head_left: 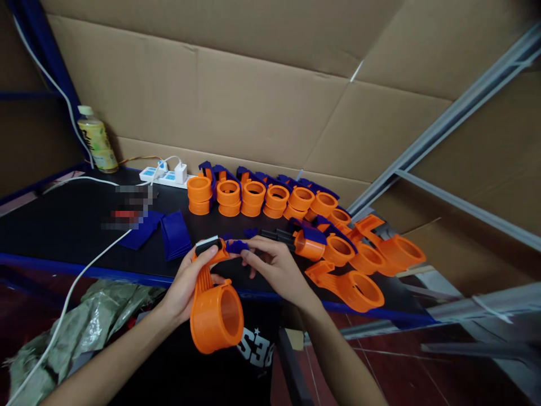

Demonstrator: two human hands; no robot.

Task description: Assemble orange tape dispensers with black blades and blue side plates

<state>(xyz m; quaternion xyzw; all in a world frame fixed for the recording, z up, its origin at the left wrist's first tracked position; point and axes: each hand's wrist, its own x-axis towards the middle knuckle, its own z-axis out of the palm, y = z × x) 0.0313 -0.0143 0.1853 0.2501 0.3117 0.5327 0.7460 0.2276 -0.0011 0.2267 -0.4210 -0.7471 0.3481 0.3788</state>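
Note:
My left hand (186, 287) is closed around an orange plastic tape dispenser (211, 324), held above the table's front edge with its wide ring hanging down. My thumb presses beside a black piece with a white toothed strip (208, 243) at its top. A small dark-blue piece (236, 246) is at the dispenser's upper end, and the fingertips of my right hand (274, 265) pinch it. Whether that piece is fixed to the dispenser, I cannot tell. Behind my right hand lie black rod-like parts (276, 235), partly hidden by my fingers.
Stacked orange dispensers with blue parts (253, 197) line the back of the black table (54, 220); loose orange ones (361, 290) lie right. Blue sheets (175, 234) lie left, near a white power strip (169, 177) and a bottle (99, 141). A white cable (91, 262) crosses the front edge.

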